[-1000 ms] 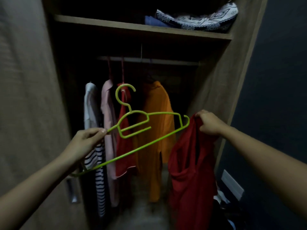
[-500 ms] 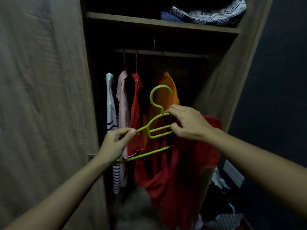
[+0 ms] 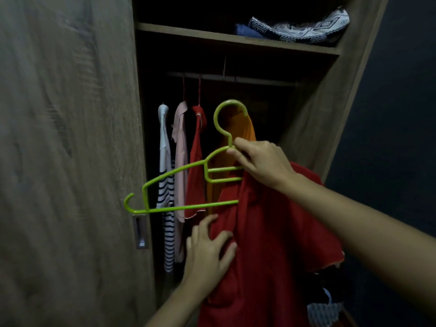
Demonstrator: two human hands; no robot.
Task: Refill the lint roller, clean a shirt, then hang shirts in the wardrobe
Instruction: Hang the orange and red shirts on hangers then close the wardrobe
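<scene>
**Red shirt half on the green hanger, in front of the open wardrobe**

The wardrobe (image 3: 318, 119) stands open, and its wooden door (image 3: 66, 161) fills the left side of the view. Under the shelf (image 3: 212, 36) four shirts hang on the rail (image 3: 236, 77): a striped shirt (image 3: 167, 208), a pink shirt (image 3: 180, 161), a red one (image 3: 197, 166) and an orange shirt (image 3: 245, 128). A folded patterned cloth (image 3: 302, 27) lies on the shelf.

The red shirt (image 3: 271, 244) of the task hangs in the air before the wardrobe, low and to the right. It covers the right half of the green hanger (image 3: 188, 206); the left half of the hanger is bare and points to the door.

The right hand (image 3: 262, 164) pinches the hanger just below its hook. The left hand (image 3: 207, 251) lies on the front of the red shirt with its fingers spread and grips nothing.
</scene>
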